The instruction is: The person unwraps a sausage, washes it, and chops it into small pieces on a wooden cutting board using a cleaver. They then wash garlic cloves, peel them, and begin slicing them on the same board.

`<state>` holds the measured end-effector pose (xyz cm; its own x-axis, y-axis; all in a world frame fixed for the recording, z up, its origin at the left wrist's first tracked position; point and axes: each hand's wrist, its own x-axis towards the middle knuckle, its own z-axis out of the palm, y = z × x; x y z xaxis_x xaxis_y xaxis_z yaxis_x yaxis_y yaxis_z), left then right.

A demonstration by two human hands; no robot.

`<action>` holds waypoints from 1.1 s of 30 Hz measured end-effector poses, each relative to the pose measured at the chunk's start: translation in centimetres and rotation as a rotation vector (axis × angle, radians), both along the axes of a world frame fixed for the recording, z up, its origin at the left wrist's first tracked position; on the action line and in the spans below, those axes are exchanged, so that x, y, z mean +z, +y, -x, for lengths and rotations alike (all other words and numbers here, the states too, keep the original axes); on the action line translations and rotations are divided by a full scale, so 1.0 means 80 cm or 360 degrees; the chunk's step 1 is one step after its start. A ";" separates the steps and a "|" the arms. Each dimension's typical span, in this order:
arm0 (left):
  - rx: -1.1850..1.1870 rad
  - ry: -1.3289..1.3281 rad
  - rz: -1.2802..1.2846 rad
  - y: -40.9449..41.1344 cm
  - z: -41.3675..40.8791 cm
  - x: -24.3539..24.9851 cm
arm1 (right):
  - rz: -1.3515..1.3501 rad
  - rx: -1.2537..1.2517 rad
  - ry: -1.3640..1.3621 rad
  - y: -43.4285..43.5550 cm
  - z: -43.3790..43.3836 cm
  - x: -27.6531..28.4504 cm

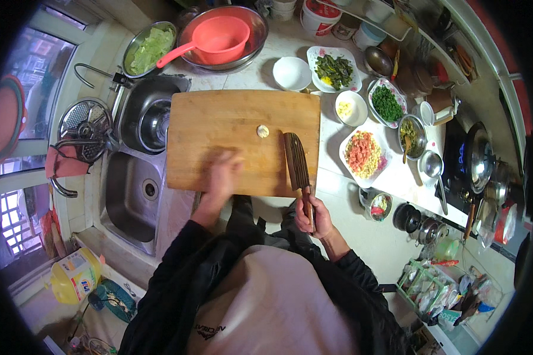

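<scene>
A wooden cutting board point(231, 115) lies in front of me, with a small pale piece, perhaps garlic, point(262, 131) on its upper right part. My right hand point(314, 214) grips the wooden handle of a kitchen cleaver point(296, 159), whose broad blade lies over the right side of the board and points away from me. My left hand point(222, 176) is blurred over the board's lower left part; whether its fingers hold anything cannot be made out. A white bowl with chopped pale pieces point(351, 108) stands just right of the board.
Left of the board is a double steel sink point(131, 208). Behind it stand a bowl of lettuce point(151, 49) and a red plastic dipper point(220, 40) in a steel basin. To the right are dishes of diced food point(363, 155) and chopped greens point(386, 103), a ladle point(432, 165) and a wok point(479, 157).
</scene>
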<state>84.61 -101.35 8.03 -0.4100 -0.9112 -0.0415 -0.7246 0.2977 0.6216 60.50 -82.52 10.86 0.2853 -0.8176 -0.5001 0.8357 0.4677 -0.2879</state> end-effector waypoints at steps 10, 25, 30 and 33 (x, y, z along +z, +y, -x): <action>-0.0066 0.0523 0.0151 0.028 0.075 -0.003 | 0.0026 0.0129 0.0436 0.022 -0.024 0.012; -0.0013 0.0525 0.0088 0.060 0.056 0.017 | 0.0308 0.0436 0.2108 0.037 -0.065 -0.061; -0.0591 0.0435 0.0542 0.045 0.134 0.013 | 0.0124 0.0831 0.2415 0.012 -0.080 -0.039; -0.0876 0.0250 0.0330 0.027 0.151 -0.004 | -0.0006 0.0959 0.2644 0.014 -0.094 -0.045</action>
